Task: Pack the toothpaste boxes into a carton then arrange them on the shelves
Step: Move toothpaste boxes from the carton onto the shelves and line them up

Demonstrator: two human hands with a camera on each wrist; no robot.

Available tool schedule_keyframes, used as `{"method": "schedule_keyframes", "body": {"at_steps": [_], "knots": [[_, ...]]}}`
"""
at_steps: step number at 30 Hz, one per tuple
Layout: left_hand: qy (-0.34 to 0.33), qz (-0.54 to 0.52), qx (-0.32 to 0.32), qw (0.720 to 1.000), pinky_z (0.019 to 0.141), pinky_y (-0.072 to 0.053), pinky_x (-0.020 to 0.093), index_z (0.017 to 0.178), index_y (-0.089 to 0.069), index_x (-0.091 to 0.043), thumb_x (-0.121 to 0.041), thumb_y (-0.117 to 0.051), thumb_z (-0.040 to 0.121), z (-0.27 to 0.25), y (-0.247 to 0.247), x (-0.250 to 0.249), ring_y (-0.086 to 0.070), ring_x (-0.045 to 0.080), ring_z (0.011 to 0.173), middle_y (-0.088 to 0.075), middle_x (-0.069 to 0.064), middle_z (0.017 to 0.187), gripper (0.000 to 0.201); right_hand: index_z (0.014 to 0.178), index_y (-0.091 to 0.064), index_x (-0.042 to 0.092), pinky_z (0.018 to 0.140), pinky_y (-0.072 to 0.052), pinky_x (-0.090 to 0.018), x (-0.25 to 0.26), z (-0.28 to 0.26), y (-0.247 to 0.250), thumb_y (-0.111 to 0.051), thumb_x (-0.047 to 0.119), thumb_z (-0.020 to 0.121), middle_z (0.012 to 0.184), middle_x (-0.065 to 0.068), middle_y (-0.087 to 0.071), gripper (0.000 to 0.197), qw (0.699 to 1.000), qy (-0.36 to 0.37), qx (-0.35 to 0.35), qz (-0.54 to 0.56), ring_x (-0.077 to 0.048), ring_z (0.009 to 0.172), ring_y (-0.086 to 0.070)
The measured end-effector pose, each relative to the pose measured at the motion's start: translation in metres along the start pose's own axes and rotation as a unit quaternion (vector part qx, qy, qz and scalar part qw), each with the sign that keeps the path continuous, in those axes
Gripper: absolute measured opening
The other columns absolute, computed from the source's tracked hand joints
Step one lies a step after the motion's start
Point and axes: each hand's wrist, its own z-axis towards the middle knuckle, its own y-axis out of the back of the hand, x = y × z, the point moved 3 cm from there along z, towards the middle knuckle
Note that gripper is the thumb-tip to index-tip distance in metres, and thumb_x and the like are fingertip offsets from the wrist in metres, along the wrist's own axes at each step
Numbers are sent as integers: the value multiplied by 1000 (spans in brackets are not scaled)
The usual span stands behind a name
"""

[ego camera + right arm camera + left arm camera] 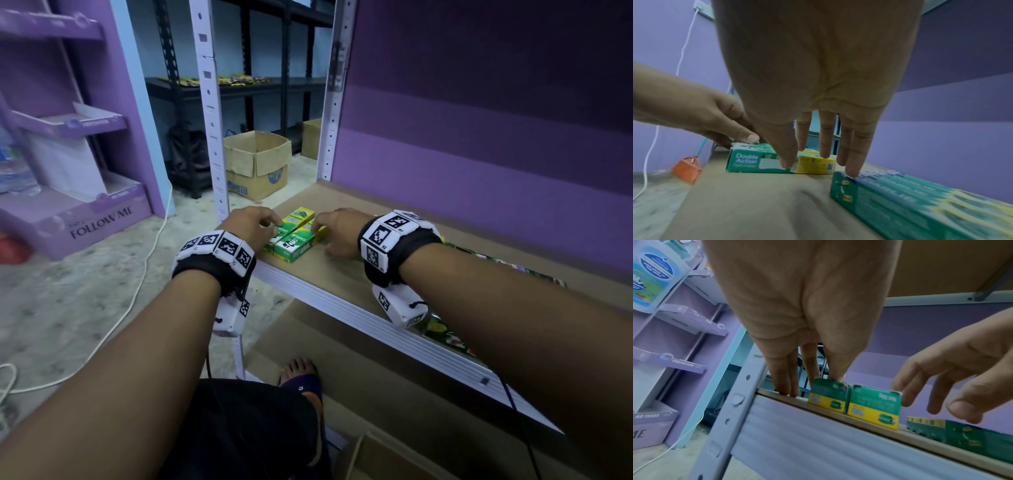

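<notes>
The shelving step of the task appears to be in hand: toothpaste boxes are being lined up on a shelf, not packed into a carton.

At the left, the left hand (251, 224) is held over the shelf corner, its fingers extended downward and touching the near end of the left box; nothing is gripped. Two green and yellow Darlie toothpaste boxes (295, 236) lie side by side, touching, near the front left corner of the shelf (346, 274), their long sides running back from the edge. To their right, the right hand (337, 233) is lowered with its fingers straight and spread; its fingertips (788, 164) meet the right side of the pair, and nothing is clasped. Further right, a longer green multipack box (920, 206) lies flat on the shelf just beside the right hand, one fingertip seeming to rest on its corner.

The next move probably calls for a gentle squeeze from both sides so the pair sits square to the front edge; too hard a push could skew these light boxes.

The shelf is a tan board in a white slotted metal frame (209, 113), backed by a purple panel (479, 137). To the left stands a purple cardboard display stand (72, 192); beyond the frame, an open cardboard carton (257, 164) sits on a speckled floor before dark shelving. A white cable (137, 284) trails across the floor.
</notes>
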Motion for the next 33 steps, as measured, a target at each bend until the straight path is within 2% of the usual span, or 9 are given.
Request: {"method": "schedule_keyframes", "body": {"at_steps": [3,7,9,14,17,21,27,30,33], "knots": [[10,-5,8,1000,91,-48,31,116,-69,-26,-22,-61,96,0,1,0,-60,19,112,-65,1,122,22,144,-41,29,99,-46,-38,9,1,-2,-62,22,91,140,-11,-47,58,1000,10,3,-17,-34,123,-52],[24,-16,4,1000,79,-44,26,114,-70,-27,-20,-62,95,0,1,0,-61,18,107,-67,1,116,22,152,-26,40,105,-42,-40,14,-2,-4,-55,20,93,149,-10,-37,68,999,23,20,-30,-37,131,-45],[28,-19,6,999,77,-43,25,113,-70,-28,-20,-63,95,1,1,0,-62,17,104,-68,0,114,21,150,-29,43,105,-41,-39,15,-2,-3,-55,19,92,149,-10,-37,67,999,25,22,-23,-37,130,-45],[30,-14,10,999,75,-42,25,112,-70,-28,-19,-63,94,2,2,0,-59,15,93,-67,1,111,21,144,-37,43,93,-43,-34,14,-3,-5,-57,20,88,141,-9,-42,63,1000,21,17,-6,-35,121,-52],[29,-4,13,999,76,-43,26,112,-70,-28,-19,-63,94,2,1,-2,-58,14,91,-66,1,110,20,144,-35,46,96,-47,-36,12,-4,-9,-55,22,89,142,-10,-40,63,999,18,29,6,-35,118,-54],[35,-4,17,999,78,-46,27,113,-69,-27,-19,-63,94,1,1,-5,-59,16,92,-67,3,109,21,143,-36,47,97,-46,-37,12,-2,-10,-58,33,88,142,-9,-40,60,999,19,27,18,-31,119,-54],[50,-3,19,999,83,-50,31,113,-68,-26,-18,-61,96,0,2,-9,-64,22,102,-66,6,115,20,147,-21,56,99,-39,-39,8,0,-18,-63,68,79,148,-7,-30,81,999,11,33,28,-34,131,-43],[51,-1,15,999,84,-49,31,112,-69,-25,-17,-61,96,0,2,-10,-64,22,103,-66,6,116,20,143,-26,57,97,-39,-41,9,1,-20,-61,74,76,146,-9,-31,78,999,4,28,28,-38,128,-45],[53,1,14,999,85,-50,31,110,-69,-26,-17,-62,95,0,1,-10,-64,22,101,-67,6,115,19,134,-40,56,85,-35,-36,14,2,-18,-61,78,72,141,-9,-35,69,999,1,28,32,-35,120,-50]]}}
